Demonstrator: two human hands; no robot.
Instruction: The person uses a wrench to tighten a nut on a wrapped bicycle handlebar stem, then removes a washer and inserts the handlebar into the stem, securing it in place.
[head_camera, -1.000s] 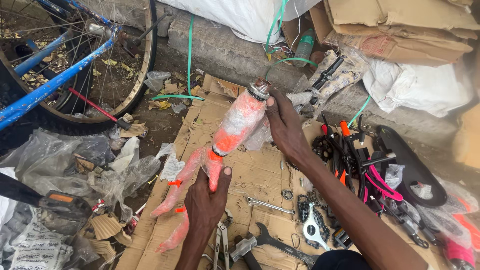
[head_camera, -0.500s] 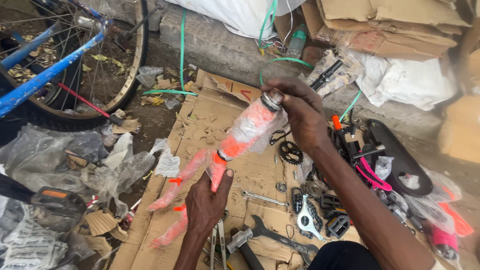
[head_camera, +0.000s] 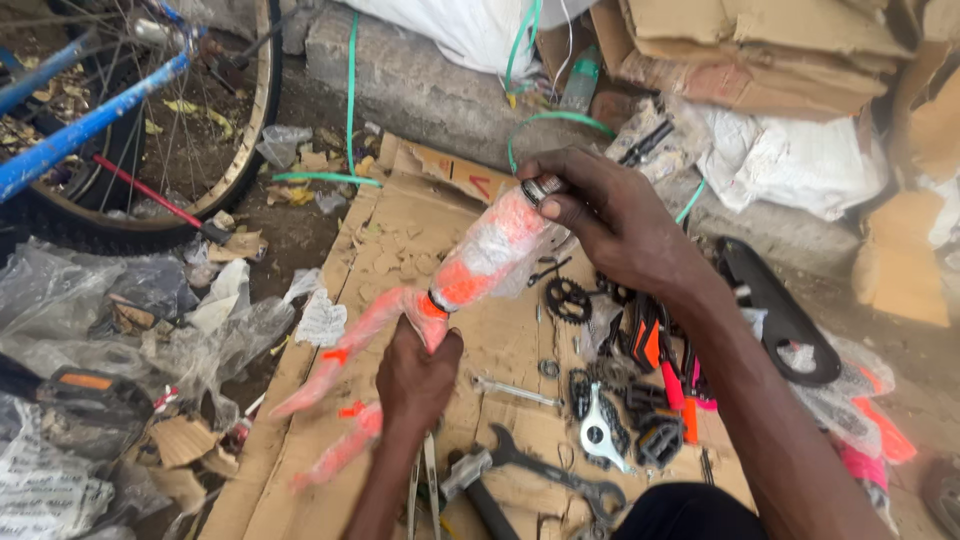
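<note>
An orange bicycle fork (head_camera: 480, 258) wrapped in clear plastic film is held over a flattened cardboard sheet (head_camera: 400, 240). My right hand (head_camera: 610, 220) grips its upper end, by the metal steerer tip. My left hand (head_camera: 415, 375) grips the fork at the crown, where the two orange legs (head_camera: 335, 400) split and run down to the lower left. The fork slants from upper right to lower left.
Wrenches (head_camera: 560, 480), a black chainring (head_camera: 567, 298), pedals (head_camera: 655, 435) and small parts lie on the cardboard to the right. A blue bicycle frame and wheel (head_camera: 150, 120) stand at the upper left. Crumpled plastic (head_camera: 130, 310) lies left; a concrete kerb (head_camera: 430, 90) and cardboard boxes (head_camera: 760, 50) lie behind.
The view has shifted right and closer. Both hands keep hold of the wrapped fork; my right hand has closed more over its top end.
</note>
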